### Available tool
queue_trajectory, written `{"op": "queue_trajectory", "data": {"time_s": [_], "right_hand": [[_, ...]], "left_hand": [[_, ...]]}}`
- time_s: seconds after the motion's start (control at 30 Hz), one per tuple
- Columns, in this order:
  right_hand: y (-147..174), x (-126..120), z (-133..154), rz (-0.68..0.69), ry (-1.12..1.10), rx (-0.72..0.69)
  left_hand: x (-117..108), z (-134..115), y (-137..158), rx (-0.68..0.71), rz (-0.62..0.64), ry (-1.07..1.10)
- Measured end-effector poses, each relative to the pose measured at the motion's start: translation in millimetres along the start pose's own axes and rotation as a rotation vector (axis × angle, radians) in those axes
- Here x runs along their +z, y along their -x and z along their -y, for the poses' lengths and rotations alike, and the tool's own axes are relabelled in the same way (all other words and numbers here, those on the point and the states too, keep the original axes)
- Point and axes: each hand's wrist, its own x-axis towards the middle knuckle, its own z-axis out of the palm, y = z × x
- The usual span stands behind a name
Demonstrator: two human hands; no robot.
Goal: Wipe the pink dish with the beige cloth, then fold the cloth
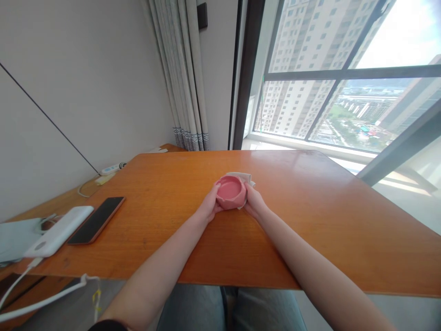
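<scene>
A pink ashtray (230,188) with a faceted rim and a shallow round hollow is held tilted just over the middle of the wooden table. My left hand (208,205) grips its left side, thumb on the rim. Closed at its right side, my right hand (254,201) presses a crumpled white tissue (245,176) against the ashtray. The tissue shows behind the far rim, and a bit of it peeks out below. The fingers under the ashtray are hidden.
On the table's (165,184) left lie a black-screened phone (98,220) and a white power bank (59,231) with a white cable (20,282). A power strip (112,168) sits beyond the left edge. A curtain (184,78) and large window stand behind.
</scene>
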Motion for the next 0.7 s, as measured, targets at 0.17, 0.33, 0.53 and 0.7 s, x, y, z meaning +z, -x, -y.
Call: {"op": "queue_trajectory", "data": {"time_s": [0.17,0.33,0.53,0.7], "right_hand": [[5.0,4.7,-6.1,0.098,-0.058,-0.020],[-4.7,-2.7,-8.9,0.073,-0.120,-0.055],[1.5,3.2,-1.8,0.003,-0.175,0.041],[14.3,11.9,7.7,0.072,-0.234,0.157]], "left_hand": [[-2.9,1.6,-8.9,0.058,-0.136,0.088],[-1.4,0.8,-4.2,-0.001,0.015,-0.050],[0.6,-0.4,-1.7,0.015,0.035,-0.031],[-4.9,-5.9,-7.9,0.194,-0.130,0.116]]}}
